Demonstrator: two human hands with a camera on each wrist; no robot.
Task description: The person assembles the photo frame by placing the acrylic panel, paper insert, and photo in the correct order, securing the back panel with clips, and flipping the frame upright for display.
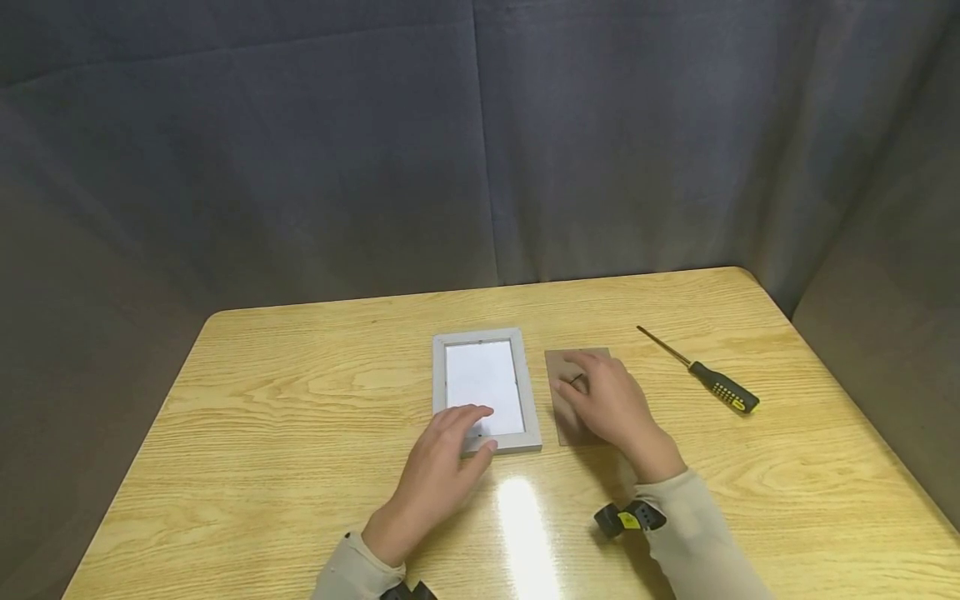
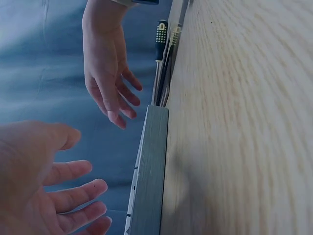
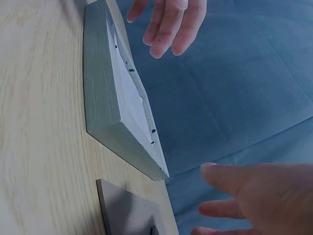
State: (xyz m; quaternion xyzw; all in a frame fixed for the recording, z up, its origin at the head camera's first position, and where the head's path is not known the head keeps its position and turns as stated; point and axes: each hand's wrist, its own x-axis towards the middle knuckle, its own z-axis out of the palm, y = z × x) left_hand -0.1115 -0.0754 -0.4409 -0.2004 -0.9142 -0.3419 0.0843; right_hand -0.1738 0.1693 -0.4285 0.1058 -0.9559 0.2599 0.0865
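A light grey picture frame (image 1: 531, 408) lies back up on the table, a white sheet (image 1: 483, 379) inside its opening and small dark tabs along the inner edge. My left hand (image 1: 442, 462) hovers over its near left corner, fingers spread and holding nothing. To the right lies a brown backing board (image 1: 564, 417), partly hidden under my right hand (image 1: 611, 400). That hand's fingers are loosely bent above the board, apart from it in the right wrist view, where the board (image 3: 129, 208) lies flat beside the frame (image 3: 102, 73).
A screwdriver (image 1: 723, 387) with a black and yellow handle lies at the right, its tip pointing to the back left. The wooden table (image 1: 300, 400) ends at a dark curtain (image 1: 337, 167) behind it. Both wrists wear small black cameras.
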